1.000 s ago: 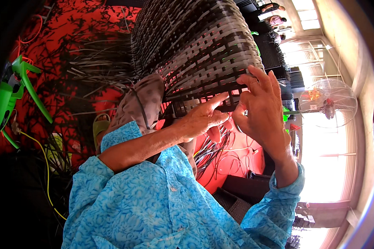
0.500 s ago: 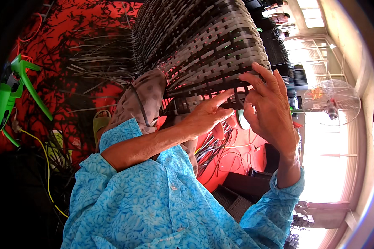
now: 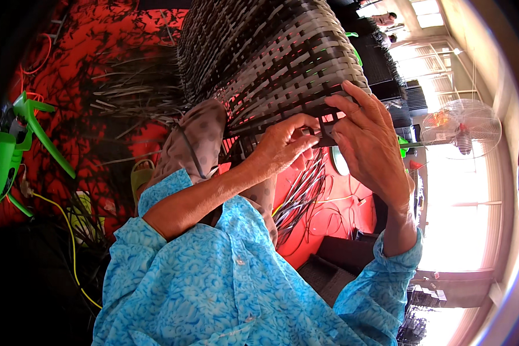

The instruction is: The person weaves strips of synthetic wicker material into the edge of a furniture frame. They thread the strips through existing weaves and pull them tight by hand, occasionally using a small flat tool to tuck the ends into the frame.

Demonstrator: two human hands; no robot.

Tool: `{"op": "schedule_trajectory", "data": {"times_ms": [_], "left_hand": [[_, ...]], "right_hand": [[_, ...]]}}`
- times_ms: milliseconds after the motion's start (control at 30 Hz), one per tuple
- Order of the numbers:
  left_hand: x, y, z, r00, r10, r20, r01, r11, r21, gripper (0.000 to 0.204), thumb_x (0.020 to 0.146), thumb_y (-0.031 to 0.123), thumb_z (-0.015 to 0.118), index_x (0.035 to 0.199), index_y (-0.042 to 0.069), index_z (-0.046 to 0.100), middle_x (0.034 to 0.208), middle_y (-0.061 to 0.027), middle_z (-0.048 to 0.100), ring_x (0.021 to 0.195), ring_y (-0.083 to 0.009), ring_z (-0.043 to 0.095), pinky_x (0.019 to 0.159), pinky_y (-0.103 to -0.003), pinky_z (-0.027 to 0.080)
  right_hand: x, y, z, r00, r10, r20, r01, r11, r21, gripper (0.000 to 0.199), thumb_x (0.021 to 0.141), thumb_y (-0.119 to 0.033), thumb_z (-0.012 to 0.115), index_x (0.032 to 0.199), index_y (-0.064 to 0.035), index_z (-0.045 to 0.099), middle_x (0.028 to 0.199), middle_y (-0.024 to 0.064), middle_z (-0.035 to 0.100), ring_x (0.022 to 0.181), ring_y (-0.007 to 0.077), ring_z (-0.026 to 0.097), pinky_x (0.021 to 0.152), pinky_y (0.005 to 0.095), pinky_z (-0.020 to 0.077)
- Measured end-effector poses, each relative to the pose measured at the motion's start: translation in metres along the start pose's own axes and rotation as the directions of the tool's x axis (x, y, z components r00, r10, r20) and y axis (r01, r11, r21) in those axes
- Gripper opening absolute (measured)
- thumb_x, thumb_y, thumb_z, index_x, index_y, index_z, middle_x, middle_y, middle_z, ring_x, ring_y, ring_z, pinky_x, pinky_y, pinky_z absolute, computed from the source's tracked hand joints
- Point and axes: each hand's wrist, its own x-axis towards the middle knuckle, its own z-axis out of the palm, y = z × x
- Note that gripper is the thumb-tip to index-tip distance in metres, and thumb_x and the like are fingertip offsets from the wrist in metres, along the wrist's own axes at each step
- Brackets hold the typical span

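Gripping: left hand (image 3: 282,144) pinches a dark strip (image 3: 323,140) at the basket's lower edge, fingers curled shut on it
Right hand: right hand (image 3: 370,144) stands just beside the left, fingers spread and half open, fingertips (image 3: 335,104) on the weave; thumb side touches the same strip; whether it grips cannot be told
Basket: basket (image 3: 271,63) of grey and black woven strips fills the upper middle, tilted toward the person; both hands work at its near rim
Loose ends: loose strips (image 3: 303,196) hang below the hands in a bundle
Clothing: blue sleeves (image 3: 225,282); dotted brown cloth (image 3: 196,138) lies against the basket
Floor: red floor (image 3: 69,75); green chair (image 3: 17,150) at far left
Background: fan (image 3: 461,124) stands at right, well apart
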Motion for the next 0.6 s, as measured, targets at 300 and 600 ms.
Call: {"op": "schedule_trajectory", "data": {"times_ms": [300, 600], "left_hand": [[-0.004, -0.007, -0.015, 0.998, -0.030, 0.047, 0.038, 0.982, -0.185, 0.014, 0.087, 0.020, 0.054, 0.086, 0.006, 0.052, 0.070, -0.0043, 0.059, 0.059, -0.0095, 0.057, 0.055, -0.022, 0.049], [-0.018, -0.024, -0.038, 0.995, -0.095, -0.003, 0.094, 0.985, -0.143, 0.016, 0.088, 0.021, 0.050, 0.093, 0.005, 0.050, 0.077, -0.0073, 0.059, 0.069, -0.0182, 0.061, 0.069, -0.032, 0.051]], "right_hand": [[-0.002, 0.000, 0.016, 0.981, 0.039, -0.190, -0.045, 0.999, -0.024, 0.014, 0.070, -0.014, 0.062, 0.083, -0.0102, 0.060, 0.110, -0.0004, 0.053, 0.119, 0.0176, 0.037, 0.097, 0.0404, 0.0283], [-0.071, -0.045, -0.049, 0.241, 0.241, -0.940, 0.448, 0.832, 0.328, 0.031, 0.072, -0.032, 0.060, 0.092, -0.0081, 0.059, 0.103, 0.0121, 0.054, 0.099, 0.0216, 0.050, 0.085, 0.0372, 0.0408]]}}
